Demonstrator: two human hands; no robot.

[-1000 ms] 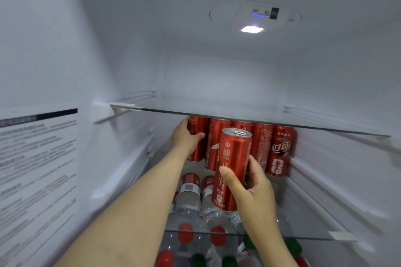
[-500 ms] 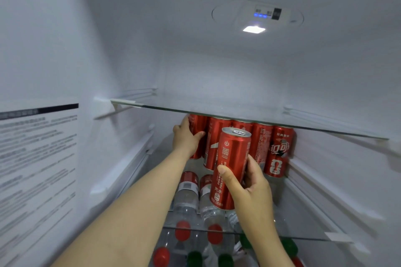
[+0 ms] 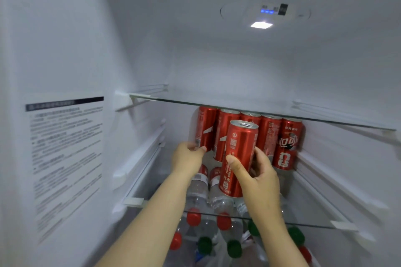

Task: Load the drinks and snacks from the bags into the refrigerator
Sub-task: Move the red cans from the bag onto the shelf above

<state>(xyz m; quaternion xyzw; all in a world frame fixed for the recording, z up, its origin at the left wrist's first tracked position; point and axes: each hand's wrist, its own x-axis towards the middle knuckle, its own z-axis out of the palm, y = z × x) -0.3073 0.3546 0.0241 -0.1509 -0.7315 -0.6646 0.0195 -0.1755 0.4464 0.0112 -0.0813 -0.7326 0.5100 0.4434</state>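
The refrigerator point(image 3: 65, 39) is big and white inside, with lots of free room up top. But the cans go in the low gap under the upper glass shelf point(image 3: 217, 103). That gap looks only a bit taller than a can, so a can going in too high could bump the glass edge. The lower glass shelf point(image 3: 303, 224) has a bare patch at the right front, which looks like the best place to land. The row of cans point(image 3: 270, 136) stands at the back, packed side by side, and a hard push could knock them over. Water bottles point(image 3: 213, 201) lie under the glass. The red can point(image 3: 238, 154) is up in the air in front of the row, a little tilted. The right grip point(image 3: 260, 180) is wrapped round its lower half. The left grip point(image 3: 186, 158) holds the bottom of the end can point(image 3: 206, 128) on the left, and a pull there could tip it.
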